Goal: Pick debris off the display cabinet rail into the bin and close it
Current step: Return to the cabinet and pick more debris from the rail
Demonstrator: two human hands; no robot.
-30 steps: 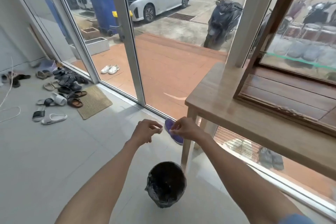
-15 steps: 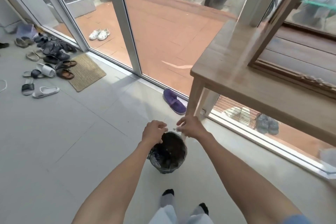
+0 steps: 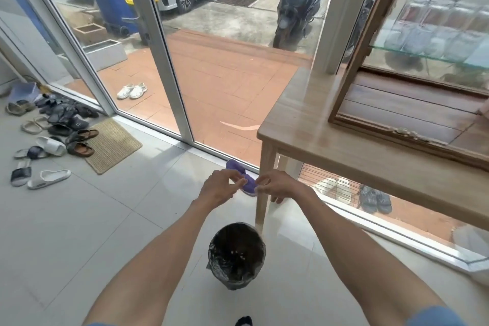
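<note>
We hold our left hand and right hand above the bin. Fingers are loosely curled; we cannot tell if they pinch something.

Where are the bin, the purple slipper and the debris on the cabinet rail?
bin (image 3: 211, 254): head view, on its left wall, covered by the liner.
purple slipper (image 3: 234, 165): head view, on its far end.
debris (image 3: 404, 132): head view, on the pale flakes along the cabinet's front rail.

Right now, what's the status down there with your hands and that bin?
Left hand and right hand above the bin, fingers loosely pinched; contents unclear. Pale bits inside bin. Cabinet rail still littered. Nothing blocking.
</note>
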